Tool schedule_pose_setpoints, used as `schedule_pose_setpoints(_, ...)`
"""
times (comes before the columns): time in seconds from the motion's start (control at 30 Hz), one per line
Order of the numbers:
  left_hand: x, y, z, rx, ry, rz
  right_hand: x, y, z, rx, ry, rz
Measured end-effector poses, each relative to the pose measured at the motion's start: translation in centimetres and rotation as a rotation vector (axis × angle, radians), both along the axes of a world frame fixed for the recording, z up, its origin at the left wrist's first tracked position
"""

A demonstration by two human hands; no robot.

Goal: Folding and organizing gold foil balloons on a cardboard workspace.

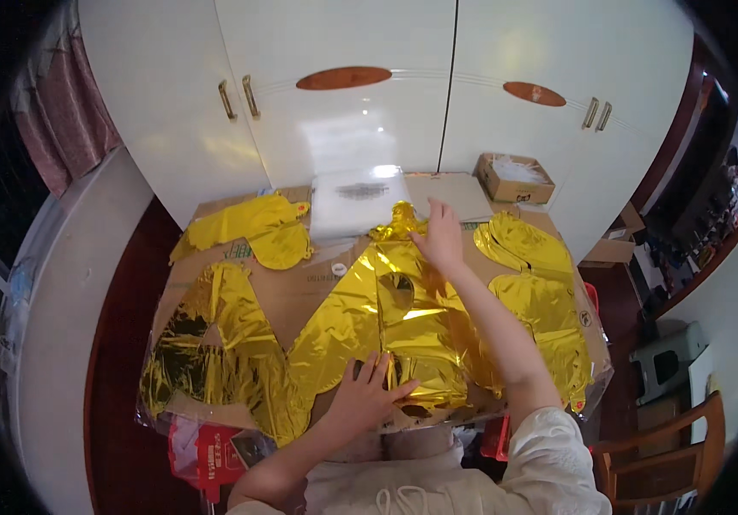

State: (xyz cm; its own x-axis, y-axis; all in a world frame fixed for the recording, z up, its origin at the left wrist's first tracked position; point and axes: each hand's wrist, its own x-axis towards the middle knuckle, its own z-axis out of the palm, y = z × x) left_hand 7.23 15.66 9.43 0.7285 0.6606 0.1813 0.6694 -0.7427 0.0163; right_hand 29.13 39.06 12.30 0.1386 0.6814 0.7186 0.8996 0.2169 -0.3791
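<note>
Several flat, uninflated gold foil balloons lie spread on the cardboard-covered table. The middle foil balloon [343, 318] is creased and shiny, with a round opening near its centre. My left hand [367, 395] lies on its near edge, fingers spread over the foil. Farther away, my right hand [440, 239] rests at its far end, fingers stretched out and thumb against a bunched-up bit of foil [399, 223]. My right forearm crosses over the balloon's right side and hides part of it. A large angular foil balloon [249, 369] lies to the left.
More gold foil balloons lie at the far left [223, 225] and right [541, 313]. A stack of clear plastic bags [356, 202] and a small open carton [515, 178] stand at the back, against white cabinets [343, 120]. A wooden chair [669, 455] stands at the right; a red bag [206, 455] is below the table's left front.
</note>
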Motion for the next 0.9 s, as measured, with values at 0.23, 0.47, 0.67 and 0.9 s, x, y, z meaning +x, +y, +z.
schedule_pose_setpoints(0.23, 0.0, 0.2, -0.6, 0.012, 0.017, 0.007, -3.0, -12.3, 1.3, -0.136, -0.343, 1.039)
schedule_pose_setpoints(0.47, 0.1, 0.3, -0.9, 0.108, -0.026, -0.011, -2.5, -14.5, -3.3, -0.319, -0.262, 0.939)
schedule_pose_setpoints(0.67, 0.1, 0.1, -0.1, 0.015, -0.038, -0.010, -2.5, -15.0, -3.9, -0.310, -0.192, 0.932)
schedule_pose_setpoints(0.9, -0.4, -1.4, 0.0, -0.039, -0.063, -0.048, -2.3, -14.9, -4.4, -0.310, -0.221, 0.937)
